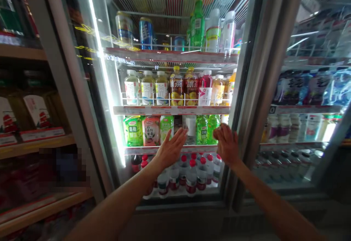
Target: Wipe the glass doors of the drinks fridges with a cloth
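I face an open drinks fridge with lit shelves. My left hand [170,148] reaches toward the third shelf [153,149], fingers stretched out and apart, holding nothing, just in front of a clear bottle with a white label [190,126]. My right hand [226,142] is raised beside it near the green bottles [207,127], fingers slightly curled and together, nothing visible in them. Green and pink juice cartons [142,130] stand at the left of that shelf. Red-capped bottles [192,173] fill the shelf below my hands.
The fridge's glass door [82,87] stands swung open at left. A metal door frame [260,87] rises right of my right hand, with a closed glass-door fridge [307,106] beyond. Upper shelves hold tea bottles [161,87] and cans [145,33]. Wooden shelves [33,146] stand far left.
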### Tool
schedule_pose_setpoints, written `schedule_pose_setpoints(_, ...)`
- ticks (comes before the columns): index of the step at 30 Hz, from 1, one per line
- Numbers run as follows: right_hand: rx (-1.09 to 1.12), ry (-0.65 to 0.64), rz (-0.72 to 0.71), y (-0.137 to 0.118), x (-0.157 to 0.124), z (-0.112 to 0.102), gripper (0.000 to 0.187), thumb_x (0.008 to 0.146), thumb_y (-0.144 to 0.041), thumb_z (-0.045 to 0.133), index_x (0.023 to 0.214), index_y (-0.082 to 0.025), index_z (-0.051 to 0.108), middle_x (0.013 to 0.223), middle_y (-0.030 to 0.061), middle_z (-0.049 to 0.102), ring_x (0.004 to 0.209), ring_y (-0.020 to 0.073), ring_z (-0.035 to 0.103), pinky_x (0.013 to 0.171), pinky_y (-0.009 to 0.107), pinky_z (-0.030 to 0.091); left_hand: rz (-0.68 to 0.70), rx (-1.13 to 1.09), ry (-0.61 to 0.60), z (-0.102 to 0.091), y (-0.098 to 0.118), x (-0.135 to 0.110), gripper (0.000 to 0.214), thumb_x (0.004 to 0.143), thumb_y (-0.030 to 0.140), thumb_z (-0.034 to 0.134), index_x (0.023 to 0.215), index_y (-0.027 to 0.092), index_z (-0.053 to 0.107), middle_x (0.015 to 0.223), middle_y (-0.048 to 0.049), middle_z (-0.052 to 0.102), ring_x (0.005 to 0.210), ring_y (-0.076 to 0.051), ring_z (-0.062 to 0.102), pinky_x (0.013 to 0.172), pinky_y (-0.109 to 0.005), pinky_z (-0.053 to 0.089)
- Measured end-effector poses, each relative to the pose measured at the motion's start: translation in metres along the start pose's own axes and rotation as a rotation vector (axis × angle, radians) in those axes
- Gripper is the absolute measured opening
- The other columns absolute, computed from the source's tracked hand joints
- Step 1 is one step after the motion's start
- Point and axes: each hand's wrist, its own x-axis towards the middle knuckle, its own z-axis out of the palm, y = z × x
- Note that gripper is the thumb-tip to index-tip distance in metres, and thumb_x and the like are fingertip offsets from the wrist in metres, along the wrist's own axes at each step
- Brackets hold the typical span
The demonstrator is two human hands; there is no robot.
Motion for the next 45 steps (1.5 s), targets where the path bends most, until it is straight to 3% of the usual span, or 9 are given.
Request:
schedule_pose_setpoints(4,-0.019,0.121,0.142,0.011,0.031,0.007,0.057,0.085,-0.013,0.038,0.142,-0.019,0.031,0.147,0.0162,0.029,0.135,0.0296,0.028,0.105,0.054,0.028,0.022,-0.004,0.006,0.002,0.007,0.004,0.054,0.085,0.021,0.039,0.138,0.01,0.035,0.149,-0.0098,0.026,0.14,-0.025,0.015,0.114,-0.054,0.005)
schedule_pose_setpoints(9,-0.038,-0.031,0.042,-0.012,-0.06,0.002,0.064,0.085,-0.01,0.039,0.145,-0.02,0.02,0.147,0.0148,0.03,0.137,0.027,0.025,0.106,0.049,0.031,0.076,0.02,-0.047,0.007,0.015,-0.005,0.053,0.085,0.021,0.039,0.137,0.013,0.036,0.149,-0.0088,0.028,0.14,-0.023,0.018,0.114,-0.051,0.009)
schedule_pose_setpoints(11,-0.043,-0.055,0.011,-0.011,-0.07,-0.001,0.061,0.085,-0.011,0.039,0.144,-0.022,0.024,0.145,0.013,0.034,0.136,0.0262,0.028,0.107,0.048,0.03,0.087,0.026,-0.043,0.005,0.014,-0.003,0.054,0.084,0.021,0.039,0.137,0.013,0.036,0.149,-0.0093,0.027,0.14,-0.024,0.017,0.114,-0.052,0.01)
schedule_pose_setpoints(18,-0.017,0.146,0.176,0.025,0.051,0.002,0.052,0.088,-0.016,0.037,0.14,-0.015,0.034,0.145,0.0176,0.032,0.134,0.029,0.03,0.106,0.053,0.029,0.042,0.027,-0.021,-0.006,0.009,0.018,0.056,0.083,0.018,0.039,0.138,0.012,0.035,0.15,-0.0094,0.026,0.141,-0.024,0.015,0.115,-0.053,0.006)
schedule_pose_setpoints(26,-0.02,-0.03,0.0,-0.003,-0.039,-0.003,0.058,0.086,-0.014,0.039,0.142,-0.023,0.027,0.145,0.0123,0.035,0.133,0.0278,0.032,0.105,0.049,0.031,0.068,0.007,-0.043,-0.002,0.007,0.006,0.057,0.082,0.021,0.041,0.138,0.011,0.034,0.15,-0.0103,0.025,0.141,-0.024,0.014,0.114,-0.053,0.008)
schedule_pose_setpoints(32,-0.003,0.105,0.104,0.019,0.06,0.003,0.054,0.088,-0.018,0.038,0.141,-0.017,0.03,0.148,0.0151,0.028,0.136,0.0276,0.026,0.107,0.052,0.025,0.022,0.012,0.011,-0.005,0.0,0.02,0.056,0.083,0.018,0.038,0.138,0.011,0.034,0.149,-0.0089,0.027,0.14,-0.024,0.019,0.115,-0.053,0.001)
schedule_pose_setpoints(34,0.013,0.14,0.117,0.014,0.06,0.004,0.054,0.088,-0.017,0.038,0.141,-0.015,0.031,0.149,0.0153,0.026,0.137,0.0273,0.024,0.108,0.05,0.024,0.021,0.015,0.013,-0.005,0.002,0.019,0.056,0.082,0.018,0.039,0.138,0.011,0.034,0.149,-0.0091,0.026,0.14,-0.024,0.018,0.114,-0.054,0.003)
schedule_pose_setpoints(40,-0.009,-0.062,-0.094,-0.007,-0.021,-0.004,0.053,0.087,-0.015,0.04,0.139,-0.021,0.034,0.142,0.0114,0.04,0.136,0.0257,0.028,0.108,0.048,0.024,0.042,0.003,-0.008,-0.01,0.001,0.014,0.057,0.082,0.02,0.041,0.138,0.012,0.033,0.149,-0.0105,0.028,0.14,-0.025,0.018,0.114,-0.054,0.007)
schedule_pose_setpoints(45,0.004,0.072,0.061,0.01,0.061,-0.005,0.049,0.089,-0.02,0.038,0.138,-0.019,0.036,0.145,0.0132,0.034,0.133,0.0249,0.032,0.108,0.049,0.022,-0.023,-0.008,0.028,-0.016,-0.006,0.027,0.056,0.083,0.019,0.04,0.139,0.011,0.033,0.149,-0.01,0.026,0.14,-0.025,0.015,0.114,-0.055,0.006)
